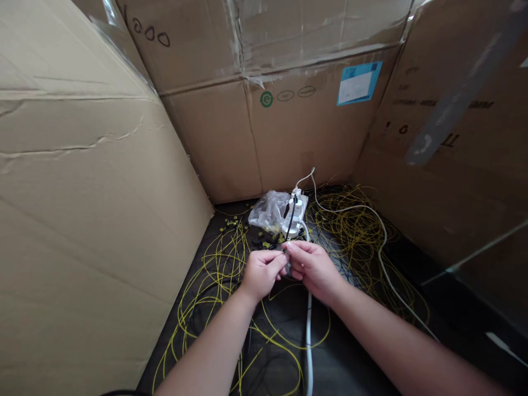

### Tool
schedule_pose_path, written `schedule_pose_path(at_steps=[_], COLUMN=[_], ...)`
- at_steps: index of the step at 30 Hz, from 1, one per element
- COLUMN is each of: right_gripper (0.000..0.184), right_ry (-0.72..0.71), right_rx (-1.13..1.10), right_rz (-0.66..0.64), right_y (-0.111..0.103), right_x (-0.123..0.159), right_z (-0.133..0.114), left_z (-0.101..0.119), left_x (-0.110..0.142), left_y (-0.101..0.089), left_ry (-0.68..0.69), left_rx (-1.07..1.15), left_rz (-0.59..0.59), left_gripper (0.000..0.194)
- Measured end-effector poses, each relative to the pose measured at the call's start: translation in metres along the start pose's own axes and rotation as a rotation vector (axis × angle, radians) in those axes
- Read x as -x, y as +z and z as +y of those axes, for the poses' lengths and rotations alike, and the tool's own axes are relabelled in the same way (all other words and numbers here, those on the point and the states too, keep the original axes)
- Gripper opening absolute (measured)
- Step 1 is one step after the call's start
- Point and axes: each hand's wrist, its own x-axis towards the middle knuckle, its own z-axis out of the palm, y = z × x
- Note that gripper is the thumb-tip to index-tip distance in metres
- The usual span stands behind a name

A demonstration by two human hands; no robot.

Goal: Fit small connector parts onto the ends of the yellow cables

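Observation:
My left hand and my right hand meet in the middle of the view, fingertips nearly touching. Between the right thumb and forefinger runs a thin black cable, which leads up to a white power strip with plugs in it. The left fingers are pinched together just beside it; whatever lies between them is too small and covered to name. Close behind the hands, a crumpled clear plastic bag and small yellow and black pieces lie on the dark surface.
Loose yellow wires spread out at left, and a denser yellow wire tangle lies at right. A thick white cord and a thin white cable cross the dark surface. Cardboard walls stand behind and on both sides.

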Motion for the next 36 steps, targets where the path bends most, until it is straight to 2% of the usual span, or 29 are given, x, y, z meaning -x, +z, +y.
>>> schedule_pose_path(at_steps=[14, 26, 31, 36], right_gripper=[0.023, 0.022, 0.022, 0.026], right_ry=[0.052, 0.1, 0.054, -0.065], right_rx=[-0.012, 0.044, 0.077, 0.217], right_rz=[-0.072, -0.132, -0.12, -0.022], right_y=[-0.003, -0.007, -0.005, -0.004], right_x=[0.001, 0.002, 0.003, 0.002], right_z=[-0.006, -0.01, -0.011, -0.007], left_z=[0.0, 0.001, 0.001, -0.001], left_x=[0.0, 0.001, 0.0, -0.001], left_y=[-0.001, -0.004, -0.002, 0.003], left_ry=[-0.011, -0.014, -0.033, -0.108], left_rx=[0.131, 0.123, 0.149, 0.225], left_rz=[-0.061, -0.118, -0.113, -0.02], left_gripper=[0.032, 0.031, 0.027, 0.019])
